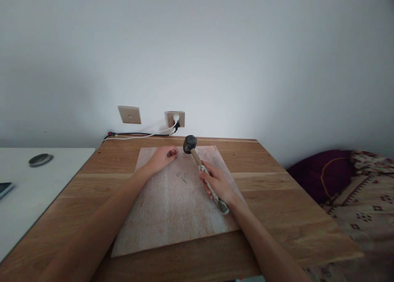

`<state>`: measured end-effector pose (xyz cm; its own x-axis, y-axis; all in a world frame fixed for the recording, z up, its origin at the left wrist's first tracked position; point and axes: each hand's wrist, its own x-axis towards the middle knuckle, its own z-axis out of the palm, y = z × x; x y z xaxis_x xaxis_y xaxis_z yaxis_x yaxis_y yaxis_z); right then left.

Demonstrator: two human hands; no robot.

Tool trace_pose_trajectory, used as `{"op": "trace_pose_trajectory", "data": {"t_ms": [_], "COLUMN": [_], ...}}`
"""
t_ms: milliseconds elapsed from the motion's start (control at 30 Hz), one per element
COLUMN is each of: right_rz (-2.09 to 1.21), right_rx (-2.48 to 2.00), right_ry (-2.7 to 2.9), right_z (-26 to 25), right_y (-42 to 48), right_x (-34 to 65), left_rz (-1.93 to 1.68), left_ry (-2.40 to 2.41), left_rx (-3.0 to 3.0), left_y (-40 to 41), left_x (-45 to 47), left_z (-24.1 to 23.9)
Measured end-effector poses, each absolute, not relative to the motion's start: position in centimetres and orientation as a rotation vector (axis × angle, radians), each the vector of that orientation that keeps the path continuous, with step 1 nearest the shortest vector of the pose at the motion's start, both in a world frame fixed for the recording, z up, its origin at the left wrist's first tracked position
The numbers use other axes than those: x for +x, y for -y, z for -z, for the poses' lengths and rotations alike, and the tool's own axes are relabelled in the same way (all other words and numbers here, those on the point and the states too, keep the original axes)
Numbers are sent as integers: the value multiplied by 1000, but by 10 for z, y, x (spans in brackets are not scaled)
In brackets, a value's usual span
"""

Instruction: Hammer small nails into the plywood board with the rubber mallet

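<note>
A rubber mallet (190, 144) with a black head and a worn, pale-stained wooden handle slants across the board, its head pointing away from me. My right hand (217, 182) is wrapped round the middle of the handle. To the left of the head, my left hand (162, 157) is at the board's far left part with its fingers curled in; whatever they may pinch is too small to make out. Under both hands lies a thin, scuffed board (166, 216). A few small metal pieces, apparently nails (184, 178), lie loose on it between the hands.
The board lies on a wooden table (271, 196) against a white wall. Plugs and cables run from a wall socket (175, 119) along the table's back edge. A white surface (33, 196) with a round dark lid (41, 159) adjoins at left. Patterned fabric (366, 204) lies to the right.
</note>
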<state>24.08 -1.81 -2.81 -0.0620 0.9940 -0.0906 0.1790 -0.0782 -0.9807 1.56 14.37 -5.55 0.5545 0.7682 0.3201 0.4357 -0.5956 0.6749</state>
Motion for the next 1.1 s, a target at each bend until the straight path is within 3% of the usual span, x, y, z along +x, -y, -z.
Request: {"op": "trace_pose_trajectory", "data": {"t_ms": [1100], "right_rz": [-1219], "right_rx": [-1366], "right_ry": [1507], "right_z": [40], "right_y": [22], "right_x": [219], "left_rz": [-844], "left_ry": [-1095], "left_rx": [2165], "left_y": [-147], "left_x": [18], "left_z": [58]}}
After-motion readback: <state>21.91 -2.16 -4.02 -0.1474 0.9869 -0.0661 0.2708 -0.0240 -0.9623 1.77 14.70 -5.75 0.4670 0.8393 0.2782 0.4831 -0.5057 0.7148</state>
